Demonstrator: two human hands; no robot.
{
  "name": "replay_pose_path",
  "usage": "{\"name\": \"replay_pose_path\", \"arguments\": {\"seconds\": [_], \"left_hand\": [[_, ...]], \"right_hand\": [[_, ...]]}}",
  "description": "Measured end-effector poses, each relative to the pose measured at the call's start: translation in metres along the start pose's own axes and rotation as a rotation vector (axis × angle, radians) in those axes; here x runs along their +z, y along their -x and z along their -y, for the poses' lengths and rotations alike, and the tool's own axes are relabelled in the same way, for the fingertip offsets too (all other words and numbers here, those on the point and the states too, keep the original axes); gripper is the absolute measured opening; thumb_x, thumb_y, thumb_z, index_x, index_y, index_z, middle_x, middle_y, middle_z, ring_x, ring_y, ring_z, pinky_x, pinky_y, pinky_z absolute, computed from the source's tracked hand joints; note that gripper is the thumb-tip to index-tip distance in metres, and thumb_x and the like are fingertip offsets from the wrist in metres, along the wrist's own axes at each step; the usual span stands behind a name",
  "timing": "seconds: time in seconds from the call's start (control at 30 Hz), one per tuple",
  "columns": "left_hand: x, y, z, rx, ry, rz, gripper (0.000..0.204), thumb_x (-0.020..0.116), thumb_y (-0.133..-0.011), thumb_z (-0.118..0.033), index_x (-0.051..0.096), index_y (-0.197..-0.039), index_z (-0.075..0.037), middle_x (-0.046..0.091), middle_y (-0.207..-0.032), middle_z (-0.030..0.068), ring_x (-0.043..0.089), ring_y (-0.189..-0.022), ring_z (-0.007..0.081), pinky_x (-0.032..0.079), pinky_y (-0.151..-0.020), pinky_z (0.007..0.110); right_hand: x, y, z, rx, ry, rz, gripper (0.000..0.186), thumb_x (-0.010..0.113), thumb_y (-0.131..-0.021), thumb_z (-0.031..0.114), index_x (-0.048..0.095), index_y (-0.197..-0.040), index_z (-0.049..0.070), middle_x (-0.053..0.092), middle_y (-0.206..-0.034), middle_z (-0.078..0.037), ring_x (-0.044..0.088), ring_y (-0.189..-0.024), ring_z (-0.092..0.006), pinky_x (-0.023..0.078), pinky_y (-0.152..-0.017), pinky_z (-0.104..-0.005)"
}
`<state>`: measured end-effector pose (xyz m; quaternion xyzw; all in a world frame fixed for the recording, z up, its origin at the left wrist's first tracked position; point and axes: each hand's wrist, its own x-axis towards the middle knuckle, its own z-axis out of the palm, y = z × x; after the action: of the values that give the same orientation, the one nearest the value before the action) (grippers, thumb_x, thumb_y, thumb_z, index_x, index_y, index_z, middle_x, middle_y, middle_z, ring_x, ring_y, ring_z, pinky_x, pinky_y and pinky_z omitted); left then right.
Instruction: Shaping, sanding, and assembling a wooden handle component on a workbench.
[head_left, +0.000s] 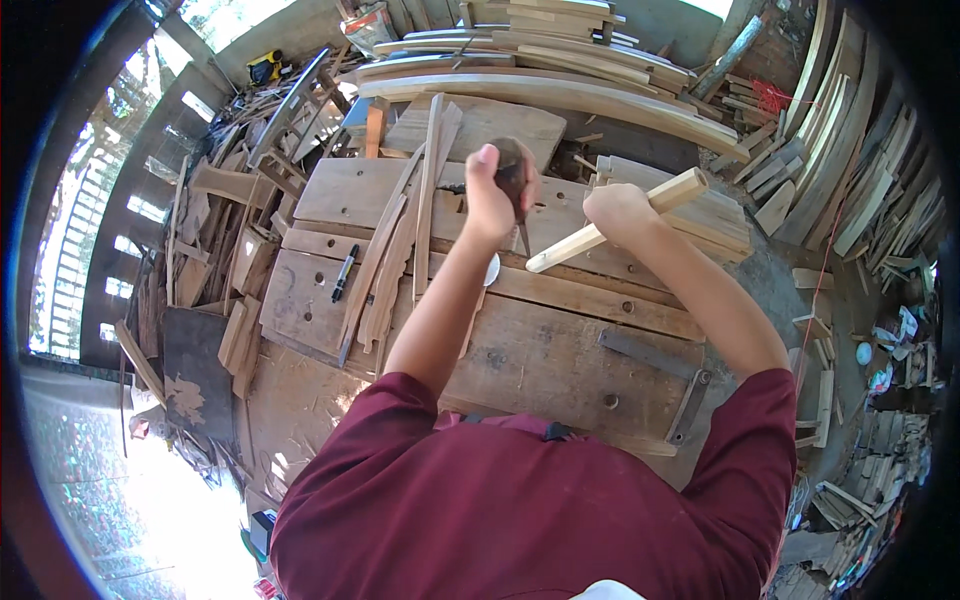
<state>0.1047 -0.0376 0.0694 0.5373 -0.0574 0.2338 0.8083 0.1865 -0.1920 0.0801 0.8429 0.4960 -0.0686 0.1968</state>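
My left hand (492, 198) is closed round a dark wooden-handled tool (512, 168) with a narrow tip pointing down, above the middle of the workbench (520, 350). My right hand (619, 210) grips a pale wooden rod (565, 250) that lies diagonally, its nearer end low by the tool's tip. A small white round object (492, 270) sits below my left hand, partly hidden. Long thin wooden strips (380, 280) lie left of it, beside a black pen-like marker (344, 273). A steel square (688, 405) rests at the bench's right.
Curved boards (560, 92) are stacked behind the bench. Scrap wood and frames (240, 200) pile up at the left by windows. More boards (850, 170) lean at the right, with a red cord (830, 260) and offcuts on the floor.
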Motion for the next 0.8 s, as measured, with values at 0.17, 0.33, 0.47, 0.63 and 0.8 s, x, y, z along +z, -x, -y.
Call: {"name": "replay_pose_path", "arguments": {"seconds": [0.17,0.33,0.47,0.63,0.8], "left_hand": [[0.005,-0.001,-0.022,-0.001,0.071,0.110,0.059,0.033,-0.083,-0.059,0.045,-0.065,-0.004,0.041,-0.045,0.0053,0.038,-0.038,0.0148,0.031,-0.040,0.028],[0.020,0.001,-0.017,-0.005,0.002,0.042,0.065,0.031,-0.078,-0.066,0.043,-0.064,-0.004,0.039,-0.043,0.0060,0.036,-0.037,0.0165,0.029,-0.040,0.029],[0.015,0.001,-0.015,-0.005,0.060,0.045,0.056,0.029,-0.084,-0.056,0.045,-0.068,-0.005,0.040,-0.046,0.0057,0.038,-0.040,0.0158,0.031,-0.042,0.028],[0.011,0.004,-0.016,-0.013,0.078,0.038,0.056,0.029,-0.084,-0.056,0.045,-0.068,-0.005,0.040,-0.046,0.0057,0.037,-0.039,0.0162,0.030,-0.042,0.029],[0.004,0.011,-0.018,0.051,0.042,-0.012,0.061,0.030,-0.082,-0.062,0.045,-0.068,-0.005,0.040,-0.044,0.0061,0.037,-0.040,0.0170,0.030,-0.042,0.029]], "right_hand": [[0.012,-0.005,0.005,0.052,-0.020,0.000,0.014,0.067,-0.074,0.008,0.071,-0.087,0.007,0.069,-0.091,-0.009,0.067,-0.083,-0.0245,0.055,-0.066,-0.0334],[-0.001,-0.011,0.016,0.031,0.089,0.009,0.012,0.068,-0.073,0.010,0.071,-0.085,0.010,0.069,-0.088,-0.007,0.067,-0.081,-0.0217,0.053,-0.068,-0.0326],[-0.006,-0.006,0.033,-0.024,0.359,-0.098,0.009,0.064,-0.073,0.012,0.072,-0.076,0.016,0.068,-0.072,-0.002,0.065,-0.071,-0.0166,0.043,-0.091,-0.0422],[-0.021,0.005,0.042,-0.164,0.584,-0.279,0.011,0.061,-0.073,0.014,0.071,-0.071,0.017,0.065,-0.067,0.003,0.062,-0.074,-0.0172,0.030,-0.103,-0.0409],[-0.011,0.001,0.023,-0.378,0.505,-0.946,0.020,0.060,-0.066,0.018,0.073,-0.082,0.018,0.062,-0.101,0.009,0.041,-0.118,-0.0129,0.030,-0.103,-0.0380]]}}
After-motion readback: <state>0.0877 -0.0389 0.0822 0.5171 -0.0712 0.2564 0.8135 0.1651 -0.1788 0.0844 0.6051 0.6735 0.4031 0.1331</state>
